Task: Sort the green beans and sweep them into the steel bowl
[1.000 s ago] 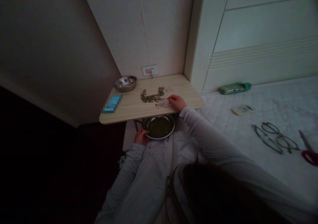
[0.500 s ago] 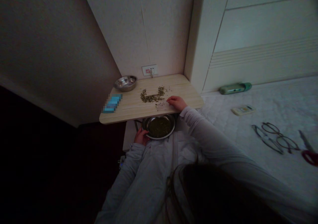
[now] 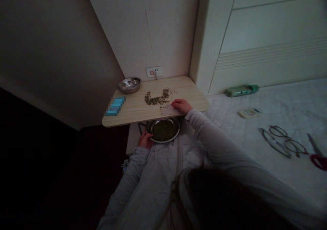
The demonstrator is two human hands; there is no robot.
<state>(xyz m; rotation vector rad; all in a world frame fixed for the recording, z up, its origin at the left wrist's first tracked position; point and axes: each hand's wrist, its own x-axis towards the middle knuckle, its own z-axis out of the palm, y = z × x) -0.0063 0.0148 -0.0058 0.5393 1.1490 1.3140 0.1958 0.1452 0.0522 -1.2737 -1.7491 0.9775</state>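
the small green pieces (image 3: 155,101) lie on the tabletop (image 3: 135,112), to the left of and slightly beyond the fingertips of the right hand (image 3: 182,107). the scatter forms a rough u — open side toward the wall (image 3: 173,29), base toward the person — with its long axis running left to right. the right hand is the nearer of the two. its fingertips are pinched on a pale, thin sheet (image 3: 168,110), which extends leftward from them at the near edge of the tabletop; a few loose pieces lie at the sheet's far edge. the metal bowl (image 3: 176,127) sits lower, beneath the near edge and close to the lap, with greenish contents (image 3: 163,130). relative to the right hand, the bowl is down and to the left. the left hand (image 3: 145,141) is at the bowl's left side, thumb at the rim; the fingers under the bowl are hidden, but the pose reads as a grip. the hands are apart, at different levels. right arm: sleeve angled up and leftward from the lower right, wrist near the tabletop's near edge, back of the hand upward. left arm: sleeve rising from the lower left — wrist below tabletop level, hand pointing toward the bowl.
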